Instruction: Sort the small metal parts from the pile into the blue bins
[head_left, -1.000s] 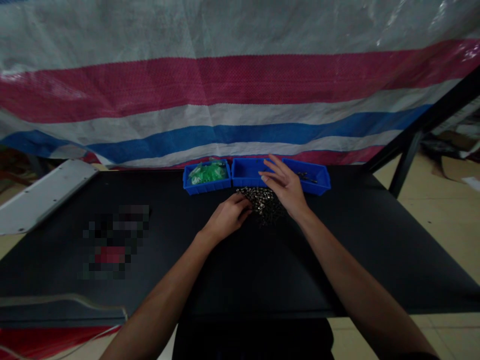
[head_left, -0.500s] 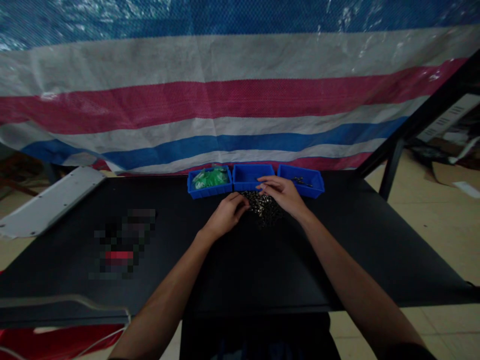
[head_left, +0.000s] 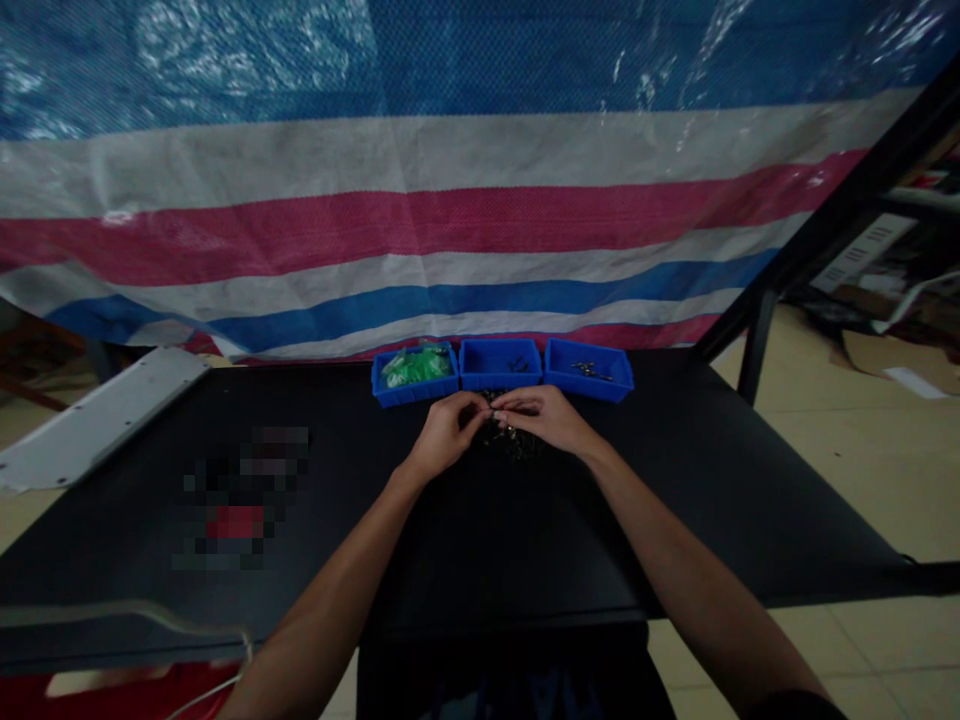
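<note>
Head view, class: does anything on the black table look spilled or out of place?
Yes. A pile of small metal parts lies loose on the black table, outside the three blue bins, under both hands.

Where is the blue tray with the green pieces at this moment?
In the head view, the blue tray with green pieces stands leftmost of three trays at the table's far edge, beside the middle tray.

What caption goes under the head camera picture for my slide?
Left hand and right hand meet over a pile of small dark metal parts before three blue plastic bins.
</note>
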